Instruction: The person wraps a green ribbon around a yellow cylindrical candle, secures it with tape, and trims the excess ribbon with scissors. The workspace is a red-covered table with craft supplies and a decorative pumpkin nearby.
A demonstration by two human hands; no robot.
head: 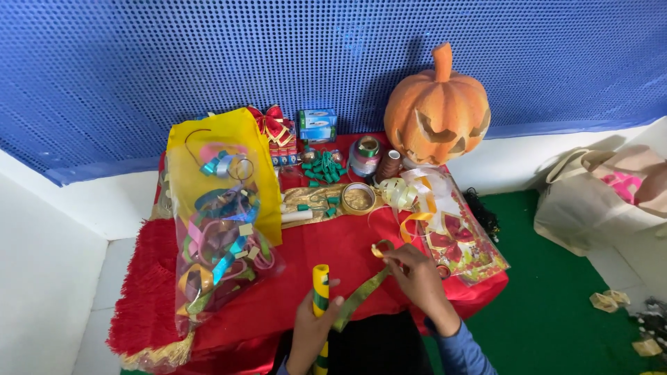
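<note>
Left hand (310, 326), yellow-green stick (319, 292) upright

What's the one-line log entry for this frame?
left hand: grips yellow-green striped stick | right hand: pinches green-gold ribbon running to stick | surface: red cloth | nearby: clear bag of ribbon loops, pumpkin

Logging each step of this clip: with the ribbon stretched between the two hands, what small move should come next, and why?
Probably another turn of the green ribbon around the yellow stick. The left hand holds the stick upright, already banded green lower down; the right hand pulls the ribbon out taut to the right, and the top looks bare.
</note>
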